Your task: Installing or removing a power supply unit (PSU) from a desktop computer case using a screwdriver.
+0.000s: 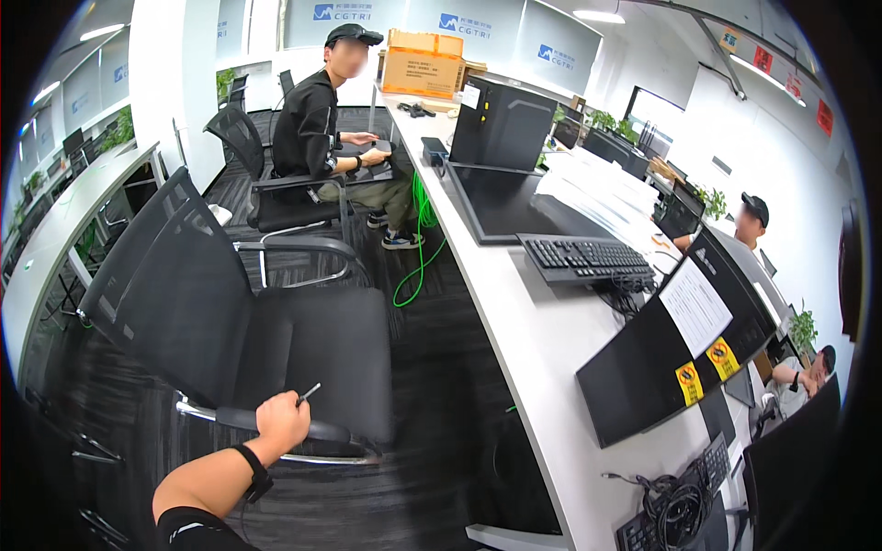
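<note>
My left hand, with a black band at the wrist, reaches in from the lower left. Its fingers are closed around a thin dark rod with a pale tip. The rod points up and to the right; its kind is too small to tell. Below the hand runs the armrest of a black office chair. Whether hand and armrest touch, I cannot tell. My right hand is out of view.
A long white desk holds a dark monitor, a black keyboard, coiled cables and a computer tower. A seated person is beyond the chair. A green cable hangs near the desk.
</note>
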{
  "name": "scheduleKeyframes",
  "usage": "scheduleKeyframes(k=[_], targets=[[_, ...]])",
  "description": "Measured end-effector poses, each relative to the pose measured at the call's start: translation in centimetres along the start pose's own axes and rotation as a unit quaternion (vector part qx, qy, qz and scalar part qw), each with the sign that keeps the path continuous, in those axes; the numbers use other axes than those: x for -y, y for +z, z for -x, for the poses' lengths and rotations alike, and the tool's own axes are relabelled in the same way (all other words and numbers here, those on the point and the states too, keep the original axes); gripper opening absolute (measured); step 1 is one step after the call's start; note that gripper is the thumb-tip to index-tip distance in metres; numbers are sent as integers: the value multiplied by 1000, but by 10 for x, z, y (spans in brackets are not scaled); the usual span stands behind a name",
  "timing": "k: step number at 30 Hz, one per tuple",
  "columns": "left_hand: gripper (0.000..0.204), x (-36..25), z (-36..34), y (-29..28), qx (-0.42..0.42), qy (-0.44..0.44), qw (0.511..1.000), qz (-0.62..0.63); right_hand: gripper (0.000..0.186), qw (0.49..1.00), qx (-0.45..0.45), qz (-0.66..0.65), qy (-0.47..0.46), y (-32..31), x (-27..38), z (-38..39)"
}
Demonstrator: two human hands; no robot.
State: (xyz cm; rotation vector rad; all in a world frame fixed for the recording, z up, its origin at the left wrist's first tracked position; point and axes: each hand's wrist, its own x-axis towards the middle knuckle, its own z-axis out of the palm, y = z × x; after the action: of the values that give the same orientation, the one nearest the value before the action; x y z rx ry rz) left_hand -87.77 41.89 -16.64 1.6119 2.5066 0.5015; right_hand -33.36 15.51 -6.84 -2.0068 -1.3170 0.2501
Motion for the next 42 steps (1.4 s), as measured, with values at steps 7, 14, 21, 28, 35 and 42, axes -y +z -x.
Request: scheduleKeyframes(k=[7,14,21,28,35,42], targets=[[26,2,-6,0,0,21,1000,21,26,999,36,-37,-14,8,-30,7],[30,-2,-8,0,-12,28,999,19,26,994,79,-18,-73,10,-28,2],[31,-1,-9,7,-29,46,998,16,28,955,85,-147,242,8,-57,-6],[31,-5,-8,4,-14,36,999,11,27,991,90,-23,-99,10,-23,-3],[31,-5,-7,5,0,13,1000,3,25,995,60,-57,-63,14,-6,-1],[32,-6,-9,8,-6,10,1000,12,32,984,55,45,-162,10,-40,2]])
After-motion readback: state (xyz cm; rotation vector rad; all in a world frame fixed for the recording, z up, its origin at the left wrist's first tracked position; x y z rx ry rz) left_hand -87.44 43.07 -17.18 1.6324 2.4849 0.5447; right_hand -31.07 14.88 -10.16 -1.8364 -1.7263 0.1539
